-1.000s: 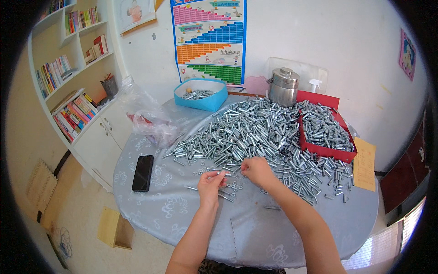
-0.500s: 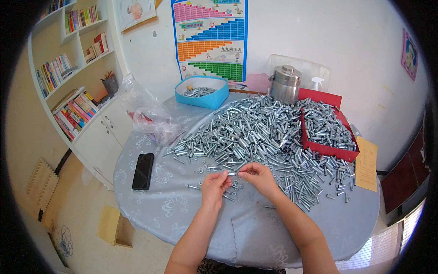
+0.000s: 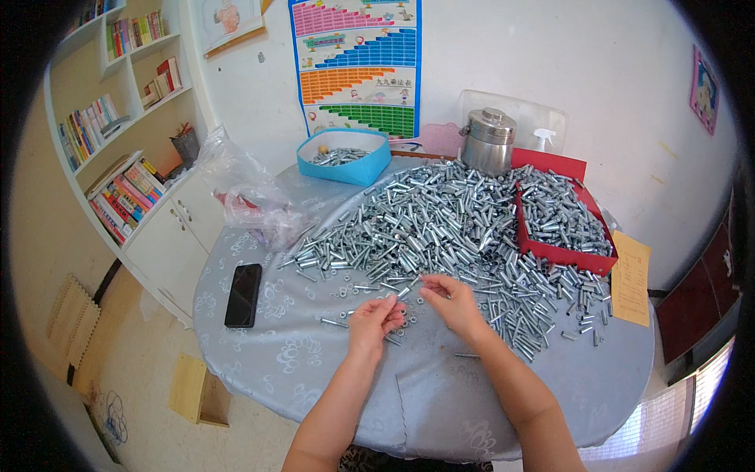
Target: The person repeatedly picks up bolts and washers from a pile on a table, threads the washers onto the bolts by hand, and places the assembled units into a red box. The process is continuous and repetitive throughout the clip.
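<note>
Over the near edge of the heap of metal bolts and sleeves (image 3: 425, 228), my two hands face each other. My left hand (image 3: 373, 324) is closed, its thumb and fingertips pinching one end of a short silvery bolt (image 3: 404, 292). The bolt slants up and away toward my right hand (image 3: 454, 305). That hand's thumb and forefinger are curled close by the bolt's far end; anything small between them is too tiny to make out. Loose nuts (image 3: 344, 292) and a few bolts lie on the cloth around my left hand.
A red box (image 3: 568, 256) full of bolts stands right, beside a steel canister (image 3: 488, 143). Further back left are a blue fabric bin (image 3: 344, 168) with bolts and a clear plastic bag (image 3: 244, 189). A black phone (image 3: 243, 295) lies left on the grey tablecloth (image 3: 283, 377).
The bolt has tilted from nearly level to slanting upward. My right fingers have moved slightly up and to the right, while my left hand keeps its pinch.
</note>
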{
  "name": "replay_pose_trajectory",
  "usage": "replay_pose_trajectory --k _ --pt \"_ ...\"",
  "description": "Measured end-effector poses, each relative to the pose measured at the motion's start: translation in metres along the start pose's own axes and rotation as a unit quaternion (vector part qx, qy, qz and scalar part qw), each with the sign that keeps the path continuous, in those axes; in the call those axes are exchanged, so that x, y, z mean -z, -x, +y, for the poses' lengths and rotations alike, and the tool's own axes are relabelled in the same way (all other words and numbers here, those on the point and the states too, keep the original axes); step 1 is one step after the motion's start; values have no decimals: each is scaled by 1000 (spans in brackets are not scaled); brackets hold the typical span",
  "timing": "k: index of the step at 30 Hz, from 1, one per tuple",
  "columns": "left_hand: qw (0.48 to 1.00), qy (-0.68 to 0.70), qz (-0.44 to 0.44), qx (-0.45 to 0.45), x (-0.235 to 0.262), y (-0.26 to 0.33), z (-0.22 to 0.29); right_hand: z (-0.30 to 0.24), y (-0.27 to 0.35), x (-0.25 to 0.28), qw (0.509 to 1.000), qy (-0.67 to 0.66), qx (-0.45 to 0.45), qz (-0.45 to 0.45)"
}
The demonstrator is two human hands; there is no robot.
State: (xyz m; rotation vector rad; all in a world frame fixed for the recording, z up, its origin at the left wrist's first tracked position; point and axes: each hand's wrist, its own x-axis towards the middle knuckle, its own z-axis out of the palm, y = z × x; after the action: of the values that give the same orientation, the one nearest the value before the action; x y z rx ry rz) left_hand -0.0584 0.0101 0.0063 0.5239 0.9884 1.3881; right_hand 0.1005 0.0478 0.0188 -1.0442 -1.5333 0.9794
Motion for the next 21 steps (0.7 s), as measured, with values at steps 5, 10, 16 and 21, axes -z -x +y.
replay_pose_trajectory --k 5,10,16,21 --pt "999 22 9 -32 2 -2 1 14 1 16 933 332 108 -87" --pt "999 19 3 -40 -2 0 2 24 2 14 920 360 114 -109" --pt "999 22 -14 -30 -1 0 0 11 2 13 958 273 21 -91" --pt "999 15 -33 -12 -2 0 -2 1 -6 13 991 -88 -82 -54"
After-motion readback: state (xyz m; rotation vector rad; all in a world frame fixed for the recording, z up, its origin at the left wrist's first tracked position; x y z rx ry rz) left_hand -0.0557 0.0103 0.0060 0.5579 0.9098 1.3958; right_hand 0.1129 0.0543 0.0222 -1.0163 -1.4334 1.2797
